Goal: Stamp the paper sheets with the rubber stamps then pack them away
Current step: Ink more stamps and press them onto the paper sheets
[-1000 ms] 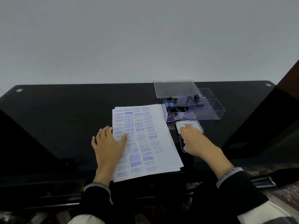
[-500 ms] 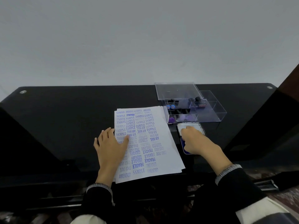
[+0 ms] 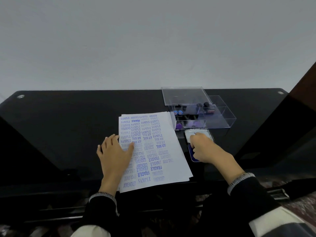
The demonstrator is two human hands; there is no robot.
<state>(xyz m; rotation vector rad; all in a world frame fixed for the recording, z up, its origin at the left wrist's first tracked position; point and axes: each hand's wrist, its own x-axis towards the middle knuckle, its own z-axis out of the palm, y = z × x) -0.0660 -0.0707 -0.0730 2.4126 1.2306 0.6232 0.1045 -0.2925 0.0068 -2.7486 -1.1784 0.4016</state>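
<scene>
Head view: my left hand (image 3: 115, 154) lies flat, fingers spread, on the paper sheets (image 3: 150, 151); my right hand (image 3: 206, 148) curls over the ink pad (image 3: 196, 136), its grasp hidden.

The counter (image 3: 68, 127) is black and glossy, smooth as glass, throwing dim reflections; round metal fittings (image 3: 20, 96) shine at its far corners; the paper sheets (image 3: 153, 151) are matt white, printed over with blue and purple ink; the storage box (image 3: 220, 117) and its lid (image 3: 184, 95) are clear, hard plastic with glinting edges; the ink pad case (image 3: 205, 134) looks smooth and pale, with a slight sheen; the sleeves (image 3: 253, 199) are dark cloth with knitted, speckled cuffs; the wall (image 3: 153, 40) is plain and matt.
</scene>
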